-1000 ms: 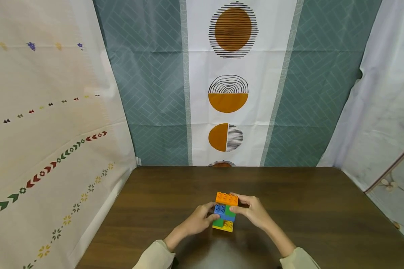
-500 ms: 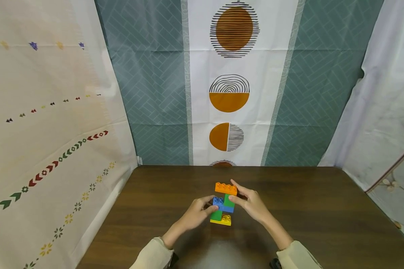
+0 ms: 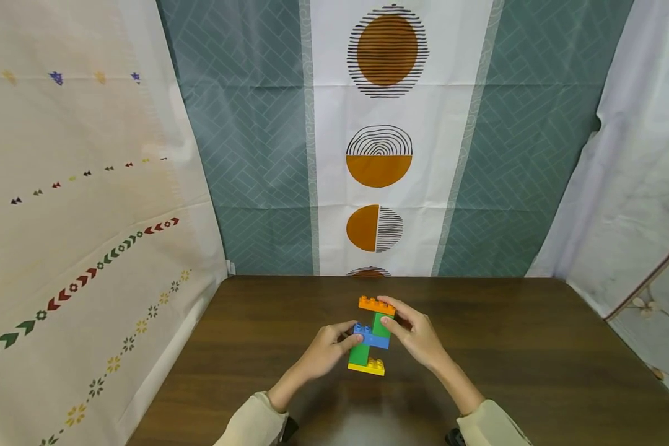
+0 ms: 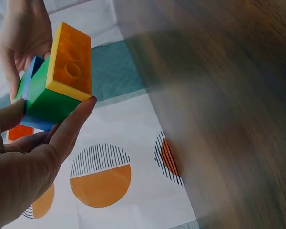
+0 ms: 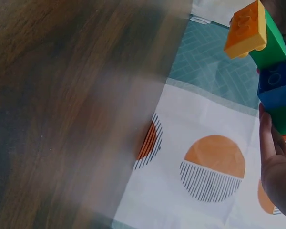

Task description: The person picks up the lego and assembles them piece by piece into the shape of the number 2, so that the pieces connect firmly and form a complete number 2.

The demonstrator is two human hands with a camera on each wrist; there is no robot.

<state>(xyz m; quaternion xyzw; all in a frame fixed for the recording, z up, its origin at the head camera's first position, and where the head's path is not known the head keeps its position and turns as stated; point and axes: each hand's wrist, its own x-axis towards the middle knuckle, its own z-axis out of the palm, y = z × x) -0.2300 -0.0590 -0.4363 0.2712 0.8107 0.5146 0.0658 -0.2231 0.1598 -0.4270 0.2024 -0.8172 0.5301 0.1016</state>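
**A:** Head view first: where does the brick stack (image 3: 372, 337) sit against the hands?

**B:** Between them, lifted above the worktop (image 3: 513, 347). Its long axis runs away from the person, yellow brick nearest, orange brick farthest. The left hand (image 3: 326, 353) pinches it from the left at the blue brick; the right hand (image 3: 418, 337) curls round the upper green and orange part from the right. Both are equally close, each touching it.

**A:** And the surroundings?

**B:** Dark wood worktop, a patterned curtain (image 3: 379, 136) with orange circles behind, pale cloth on either side.

**A:** Left wrist view?

**B:** The left hand (image 4: 24, 157) has thumb and a finger closed on the green side of the stack (image 4: 57, 81), the yellow underside turned to the camera. The right hand (image 4: 21, 40) shows behind it. The worktop is a blur at the right.

**A:** Right wrist view?

**B:** The stack (image 5: 271, 67) lies up and to the right, just above the right hand (image 5: 276, 176), whose fingers rest against its lower end. How they curl I cannot tell here.
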